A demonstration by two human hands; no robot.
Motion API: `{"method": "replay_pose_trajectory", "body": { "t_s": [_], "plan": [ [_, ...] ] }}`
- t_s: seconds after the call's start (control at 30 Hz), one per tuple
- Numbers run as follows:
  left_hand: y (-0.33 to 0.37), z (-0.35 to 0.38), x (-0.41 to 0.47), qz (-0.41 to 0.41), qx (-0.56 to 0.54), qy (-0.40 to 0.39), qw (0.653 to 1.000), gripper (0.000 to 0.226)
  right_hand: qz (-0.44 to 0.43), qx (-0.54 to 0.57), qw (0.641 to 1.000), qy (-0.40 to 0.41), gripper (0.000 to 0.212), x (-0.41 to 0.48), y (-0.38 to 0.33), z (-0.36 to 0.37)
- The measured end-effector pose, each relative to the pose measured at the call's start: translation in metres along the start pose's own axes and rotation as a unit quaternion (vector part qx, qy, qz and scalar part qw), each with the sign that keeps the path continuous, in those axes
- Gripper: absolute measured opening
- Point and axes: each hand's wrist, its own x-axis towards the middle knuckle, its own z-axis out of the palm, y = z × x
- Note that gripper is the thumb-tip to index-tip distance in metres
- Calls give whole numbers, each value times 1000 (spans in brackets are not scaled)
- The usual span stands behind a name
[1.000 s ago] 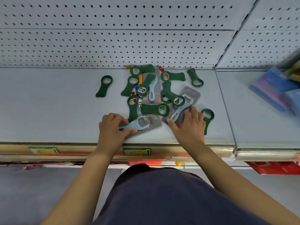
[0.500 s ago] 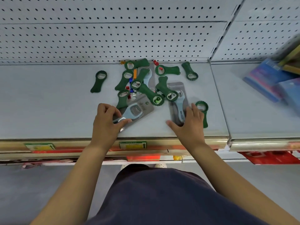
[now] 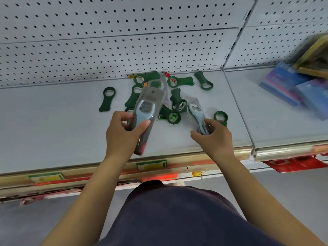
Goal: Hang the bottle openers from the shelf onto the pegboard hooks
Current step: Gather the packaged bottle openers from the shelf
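Observation:
My left hand (image 3: 122, 134) grips a packaged light-blue bottle opener (image 3: 146, 110) on a grey card, lifted and tilted above the shelf (image 3: 53, 121). My right hand (image 3: 213, 137) pinches the lower end of a second packaged blue opener (image 3: 196, 112), which still lies near the shelf surface. Several loose dark green openers (image 3: 175, 102) lie in a pile behind both hands, one apart at the left (image 3: 107, 99) and one by my right hand (image 3: 221, 117). The white pegboard (image 3: 115, 41) rises behind the shelf; no hooks show on it.
The shelf's front edge carries price labels (image 3: 151, 165). Blue boxes (image 3: 291, 86) and a tan item (image 3: 314, 57) sit on the neighbouring shelf at the right. A vertical post (image 3: 236, 36) divides the two pegboard panels.
My left hand has lifted its packaged opener off the shelf and turned it upright. My right hand has curled round the end of the second packaged opener. The camera moved closer.

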Motion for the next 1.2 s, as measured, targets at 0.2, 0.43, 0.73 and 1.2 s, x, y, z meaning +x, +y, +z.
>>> {"method": "replay_pose_trajectory", "body": {
  "t_s": [0.2, 0.43, 0.73, 1.2],
  "plan": [
    [0, 0, 5, -121, -117, -105, 980, 44, 61, 37, 997, 0, 82, -25, -4, 19],
    [1, -16, 23, -146, -158, -202, 956, 29, 46, 236, 965, 109, 73, -73, -20, 46],
    [8, -41, 29, -111, -230, -302, 919, 33, 27, 307, 948, 78, 89, -143, -40, 103],
    [-33, -167, -45, -50, -194, -260, 945, 36, -43, 206, 977, 14, 61, -224, -70, 147]
  ]
}}
